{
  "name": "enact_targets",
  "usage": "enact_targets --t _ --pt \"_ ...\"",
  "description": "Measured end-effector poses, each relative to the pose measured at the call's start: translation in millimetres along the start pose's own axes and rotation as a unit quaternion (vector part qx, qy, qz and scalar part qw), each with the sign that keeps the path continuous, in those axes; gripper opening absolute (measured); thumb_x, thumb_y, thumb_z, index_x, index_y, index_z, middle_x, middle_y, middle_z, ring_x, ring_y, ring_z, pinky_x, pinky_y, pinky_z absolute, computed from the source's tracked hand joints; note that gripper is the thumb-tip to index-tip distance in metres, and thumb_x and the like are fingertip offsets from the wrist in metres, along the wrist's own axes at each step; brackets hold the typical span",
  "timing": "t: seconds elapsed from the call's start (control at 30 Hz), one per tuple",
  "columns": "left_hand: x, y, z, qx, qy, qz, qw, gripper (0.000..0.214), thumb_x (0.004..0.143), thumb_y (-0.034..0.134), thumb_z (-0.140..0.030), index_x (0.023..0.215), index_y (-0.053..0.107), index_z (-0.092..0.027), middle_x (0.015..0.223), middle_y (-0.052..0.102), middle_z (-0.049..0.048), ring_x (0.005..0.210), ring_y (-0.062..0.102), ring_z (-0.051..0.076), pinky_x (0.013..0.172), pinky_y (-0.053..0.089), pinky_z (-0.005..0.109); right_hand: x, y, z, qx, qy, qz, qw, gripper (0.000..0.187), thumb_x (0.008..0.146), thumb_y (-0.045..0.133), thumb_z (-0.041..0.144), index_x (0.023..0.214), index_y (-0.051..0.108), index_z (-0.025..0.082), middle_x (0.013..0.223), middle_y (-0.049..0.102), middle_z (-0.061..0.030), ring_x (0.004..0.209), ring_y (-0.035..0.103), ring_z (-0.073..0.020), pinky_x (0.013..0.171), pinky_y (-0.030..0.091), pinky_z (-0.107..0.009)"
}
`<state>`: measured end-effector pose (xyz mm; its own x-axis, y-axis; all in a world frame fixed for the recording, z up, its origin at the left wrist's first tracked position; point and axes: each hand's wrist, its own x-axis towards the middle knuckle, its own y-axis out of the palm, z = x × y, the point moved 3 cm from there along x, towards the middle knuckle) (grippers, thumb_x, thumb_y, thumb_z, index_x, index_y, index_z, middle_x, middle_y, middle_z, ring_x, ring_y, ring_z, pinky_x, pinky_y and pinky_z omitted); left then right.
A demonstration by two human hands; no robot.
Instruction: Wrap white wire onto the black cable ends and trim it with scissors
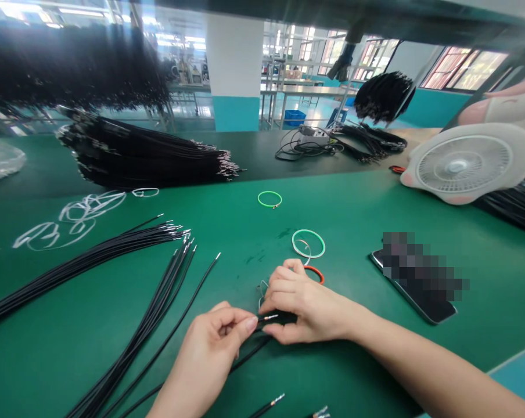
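My left hand pinches a black cable between thumb and forefinger, just behind its bare metal tip. Curled around that tip, my right hand has its thumb and fingers apart, with the metal end showing in the gap. A thin pale loop lies beside the right fingers; whether they touch it I cannot tell. Beyond that hand are a red ring, partly hidden, and a white-and-green ring. Loose black cables with metal ends lie left of my left hand.
Another cable bundle and white ties lie on the left of the green table. A green ring is farther back. On the right are a phone and a fan. A thick cable bundle lies behind.
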<state>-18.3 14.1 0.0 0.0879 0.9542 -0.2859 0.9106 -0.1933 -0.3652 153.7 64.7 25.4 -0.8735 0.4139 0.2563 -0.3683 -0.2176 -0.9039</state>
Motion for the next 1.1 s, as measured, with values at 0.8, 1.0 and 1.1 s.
enact_targets --t 0.8,1.0,1.1 --pt "15.6 1.5 15.1 0.045 0.074 -0.056 0.995 0.018 0.081 0.058 -0.031 0.088 0.072 -0.021 0.088 0.066 0.0045 0.071 0.061 0.018 0.065 0.049 0.028 7.0 24.0 -13.5 -0.042 0.300 -0.084 0.949 0.010 0.083 0.065 0.025 0.077 0.060 0.018 0.080 0.062 -0.0026 0.079 0.055 -0.0197 0.075 0.031 -0.034" --pt "15.0 0.5 14.4 0.027 0.109 -0.099 0.989 0.023 0.086 0.054 -0.032 0.103 0.068 -0.022 0.102 0.066 0.0062 0.083 0.064 0.020 0.072 0.051 0.030 9.9 29.6 -7.3 -0.011 0.281 -0.102 0.954 0.009 0.077 0.060 0.012 0.072 0.058 0.019 0.075 0.062 -0.0004 0.076 0.055 -0.0176 0.075 0.028 -0.034" --pt "12.6 1.2 11.0 0.009 0.118 -0.124 0.985 0.027 0.088 0.052 -0.033 0.111 0.064 -0.023 0.108 0.065 0.0071 0.088 0.064 0.021 0.075 0.051 0.031 9.9 28.6 -1.5 0.032 0.254 -0.141 0.956 0.008 0.078 0.060 0.013 0.075 0.056 0.019 0.080 0.065 -0.0004 0.080 0.058 -0.0178 0.080 0.028 -0.035"
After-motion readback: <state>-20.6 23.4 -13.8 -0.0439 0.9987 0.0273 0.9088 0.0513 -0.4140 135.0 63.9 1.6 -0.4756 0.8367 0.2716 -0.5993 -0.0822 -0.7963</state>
